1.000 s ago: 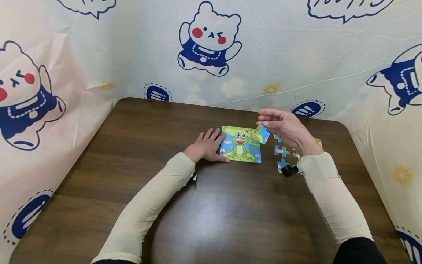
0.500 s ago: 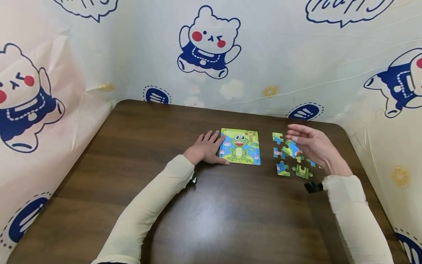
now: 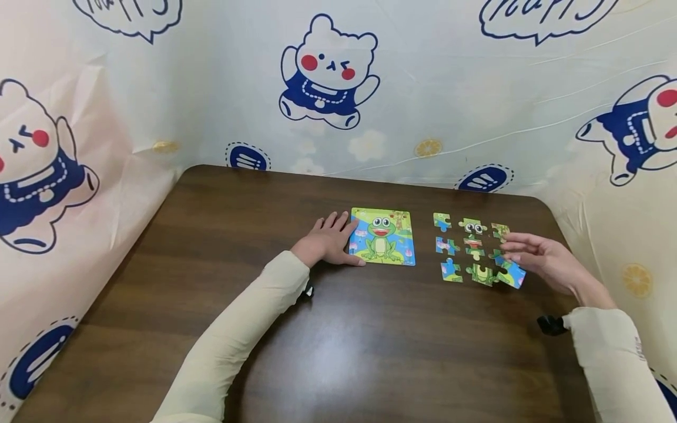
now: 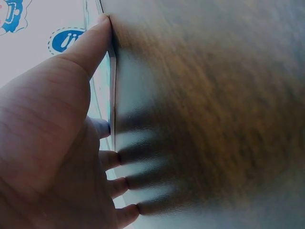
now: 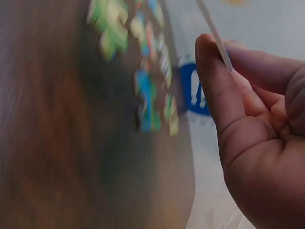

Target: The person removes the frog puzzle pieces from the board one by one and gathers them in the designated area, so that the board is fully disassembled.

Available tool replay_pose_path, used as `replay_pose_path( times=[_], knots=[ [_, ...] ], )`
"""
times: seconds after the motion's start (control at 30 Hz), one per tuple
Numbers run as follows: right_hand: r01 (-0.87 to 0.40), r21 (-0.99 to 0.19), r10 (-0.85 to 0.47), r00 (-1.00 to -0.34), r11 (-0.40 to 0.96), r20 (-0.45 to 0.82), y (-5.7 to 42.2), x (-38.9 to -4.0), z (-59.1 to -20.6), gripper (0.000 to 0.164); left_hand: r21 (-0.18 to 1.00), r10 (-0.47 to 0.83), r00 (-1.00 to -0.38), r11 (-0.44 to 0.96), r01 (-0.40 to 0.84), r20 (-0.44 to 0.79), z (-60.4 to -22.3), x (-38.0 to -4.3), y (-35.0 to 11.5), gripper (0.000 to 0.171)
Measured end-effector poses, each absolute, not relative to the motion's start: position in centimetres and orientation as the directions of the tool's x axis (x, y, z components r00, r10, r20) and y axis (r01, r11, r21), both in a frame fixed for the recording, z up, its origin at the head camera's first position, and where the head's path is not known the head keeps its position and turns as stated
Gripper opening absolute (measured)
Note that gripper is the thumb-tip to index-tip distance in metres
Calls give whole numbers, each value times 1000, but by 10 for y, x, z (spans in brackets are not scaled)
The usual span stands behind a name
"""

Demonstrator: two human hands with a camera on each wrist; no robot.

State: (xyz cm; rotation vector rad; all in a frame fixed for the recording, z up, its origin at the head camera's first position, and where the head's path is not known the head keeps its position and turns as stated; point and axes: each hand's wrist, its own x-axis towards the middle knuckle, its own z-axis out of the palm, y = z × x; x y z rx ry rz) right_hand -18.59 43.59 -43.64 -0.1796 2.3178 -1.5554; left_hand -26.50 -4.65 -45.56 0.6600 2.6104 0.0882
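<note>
A square frog picture board [image 3: 383, 238] lies on the table. My left hand [image 3: 329, 239] is spread at its left side, fingertips and thumb at the edge; in the left wrist view the left hand [image 4: 52, 129] touches the board's rim [image 4: 113, 95]. My right hand [image 3: 545, 263] pinches a blue-and-green jigsaw piece [image 3: 512, 275] between thumb and fingers. The right wrist view shows that piece edge-on, a thin pale jigsaw piece [image 5: 217, 36] in the right hand [image 5: 262, 124]. It overlaps the lower right of the loose pieces in the head view.
Right of the board, several loose jigsaw pieces lie in rough rows, among them one with frog eyes [image 3: 472, 227], one with a red mouth [image 3: 474, 247] and a green body piece [image 3: 482, 274]. A printed cloth [image 3: 412, 88] rises behind the brown table [image 3: 328, 346].
My right hand has carried the pinched jigsaw piece from the board's upper right corner rightward, across the loose pieces to their lower right. The left hand has stayed at the board.
</note>
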Motion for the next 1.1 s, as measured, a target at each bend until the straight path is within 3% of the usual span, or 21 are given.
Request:
replay_pose_path(
  times=[0.2, 0.63, 0.9, 1.0, 1.1],
  knots=[
    [108, -882, -285, -923, 458, -261, 452, -178, -447, 49, 170, 468, -787, 883, 438, -402, -457, -265, -47, 108],
    [141, -829, -178, -944, 541, -277, 448, -181, -456, 54, 194, 468, -786, 884, 426, -405, -455, -264, -47, 108],
    [91, -918, -112, -983, 385, -144, 440, -176, -439, 42, 198, 470, -785, 882, 427, -402, -456, -265, -47, 107],
    [24, -864, -56, -997, 502, -60, 418, -175, -425, 41, 200, 469, -785, 883, 424, -405, -456, -264, -47, 108],
    [-32, -725, 2, -999, 688, 46, 382, -173, -407, 45, 199, 468, -786, 884, 424, -404, -456, -265, -48, 108]
  ],
)
